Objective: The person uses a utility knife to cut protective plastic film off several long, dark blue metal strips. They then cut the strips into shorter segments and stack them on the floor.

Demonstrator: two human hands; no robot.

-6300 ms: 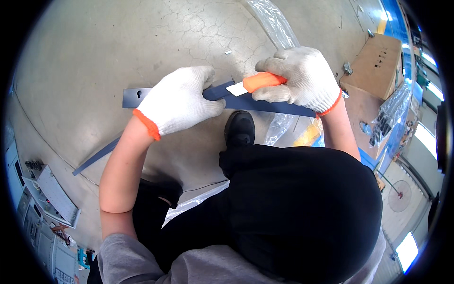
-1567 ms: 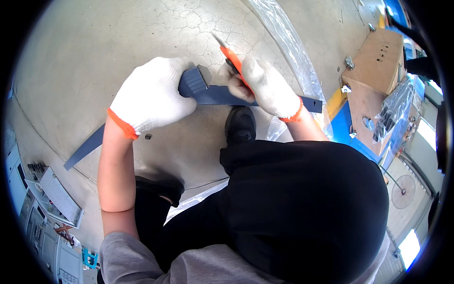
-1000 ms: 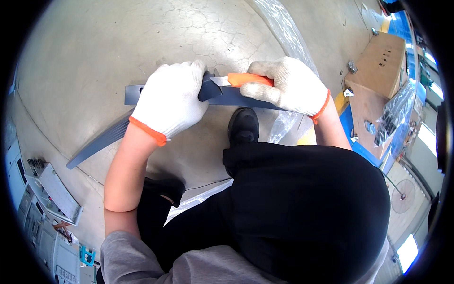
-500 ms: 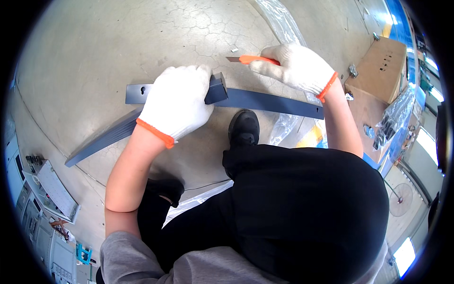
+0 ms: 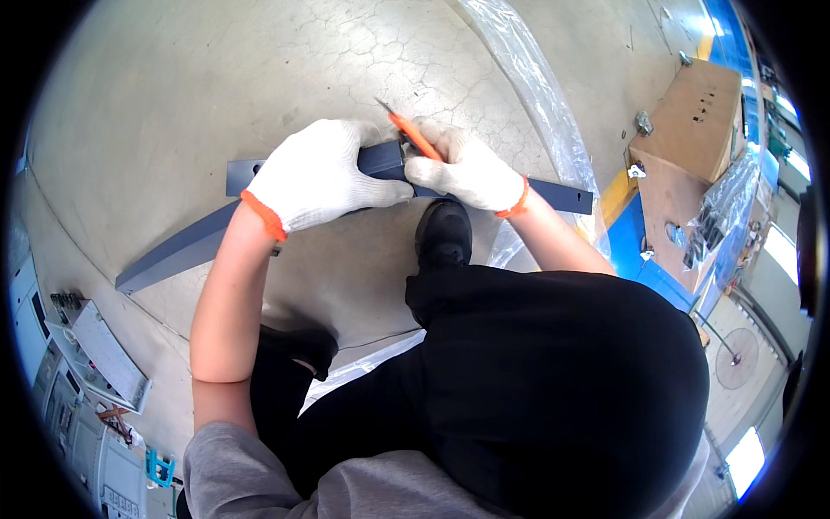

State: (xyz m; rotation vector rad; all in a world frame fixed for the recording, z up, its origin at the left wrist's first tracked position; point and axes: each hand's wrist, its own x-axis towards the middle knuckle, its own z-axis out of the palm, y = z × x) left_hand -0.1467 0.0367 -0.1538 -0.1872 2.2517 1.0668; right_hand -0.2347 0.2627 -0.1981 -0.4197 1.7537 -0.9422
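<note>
My left hand [image 5: 316,177], in a white knit glove with an orange cuff, is closed around a dark grey metal bar [image 5: 380,159] near its squared end. A dark grey length [image 5: 177,251] slants down to the left from under that hand, seemingly the same bar. Beneath it, a flat dark grey strip [image 5: 560,196] with holes near its ends lies crosswise. My gloved right hand [image 5: 467,169] grips an orange utility knife [image 5: 417,138], its blade out and pointing up-left. The right fingers are up against the bar's end, partly hiding it.
Clear plastic film [image 5: 527,78] trails over the cracked concrete floor [image 5: 216,78]. A cardboard box [image 5: 692,121] stands at the right, beside more crumpled plastic [image 5: 731,208]. My black shoe [image 5: 443,235] is just below the strip. A white-topped bench [image 5: 104,355] is at the lower left.
My right hand has moved left and down with the knife to the bar's end. The blade has turned from pointing left to up-left. My left thumb now stretches along the bar's near side.
</note>
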